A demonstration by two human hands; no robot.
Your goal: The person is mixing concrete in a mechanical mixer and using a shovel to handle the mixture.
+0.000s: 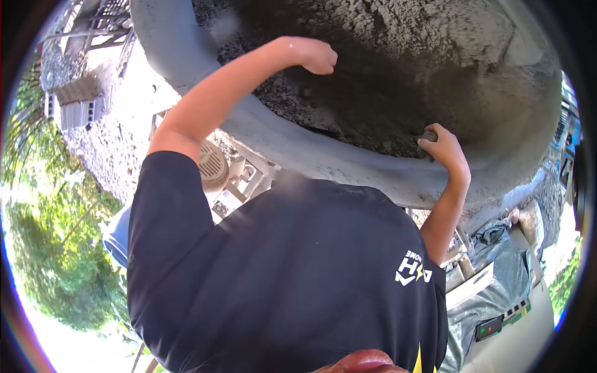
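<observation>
My right hand (pixel 446 149) is curled around what looks like a small grey lump (pixel 428 136), just inside the near rim of the big grey basin (pixel 273 127). This hand is the nearer to it; my left hand (pixel 318 57) is curled closed well to the left and farther out, over the crumbly grey material (pixel 385 25), which spreads between and beyond my hands. My fingers hide much of the lump, so I can't make out its long axis, nor whether my left hand holds anything. The basin's far side is cut off.
</observation>
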